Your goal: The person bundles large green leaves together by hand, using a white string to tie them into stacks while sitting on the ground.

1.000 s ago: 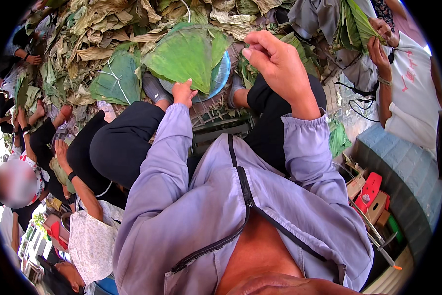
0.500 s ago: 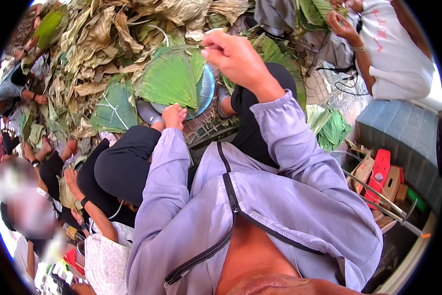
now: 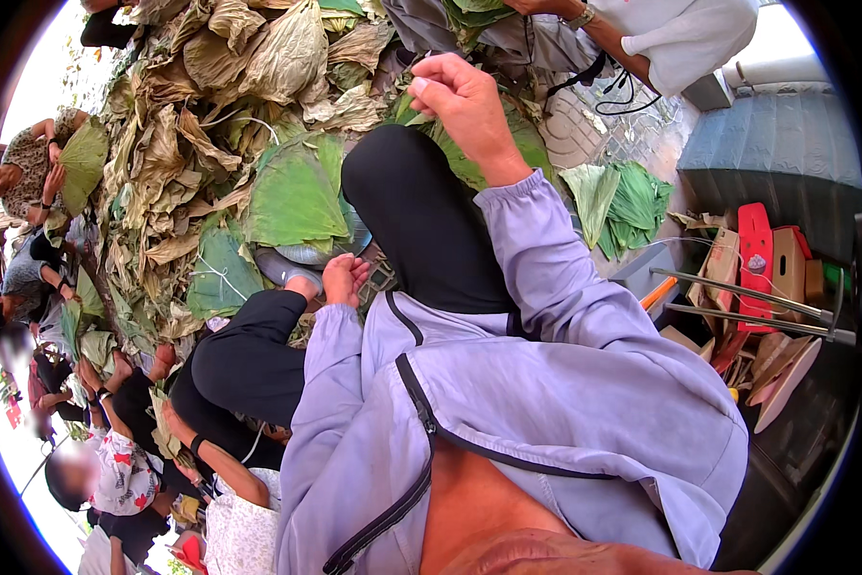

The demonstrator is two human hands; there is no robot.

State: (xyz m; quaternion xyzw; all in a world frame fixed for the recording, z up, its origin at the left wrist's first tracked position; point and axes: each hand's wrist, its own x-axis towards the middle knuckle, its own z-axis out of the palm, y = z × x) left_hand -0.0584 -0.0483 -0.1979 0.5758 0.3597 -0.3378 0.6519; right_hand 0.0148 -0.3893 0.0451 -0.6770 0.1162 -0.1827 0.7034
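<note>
A stack of green fan-folded leaves [image 3: 297, 196] lies in front of me on a light-blue basin [image 3: 357, 230], mostly hidden beneath it. Just below the stack's near edge is my left hand [image 3: 345, 280], fingers curled inward; whatever they may hold is too small to make out. My right hand [image 3: 469, 105] is raised beyond my right knee, off to the right of the stack. Its thumb and forefinger are pinched together, on something I cannot make out. Left of the stack lies a bundle of green leaves [image 3: 222, 273] tied with white string.
Dry brown leaves [image 3: 287, 53] are heaped ahead and left. At right are a green leaf bundle [image 3: 634, 209], a grey-blue covered block [image 3: 776, 144], cardboard boxes [image 3: 789, 264] and metal rods [image 3: 747, 297]. Several people sit along the left; another person's arm [image 3: 618, 43] is at far right.
My right hand has moved away from the stack's right edge. My right knee has come up between that hand and the basin, covering part of it. The whole view has shifted.
</note>
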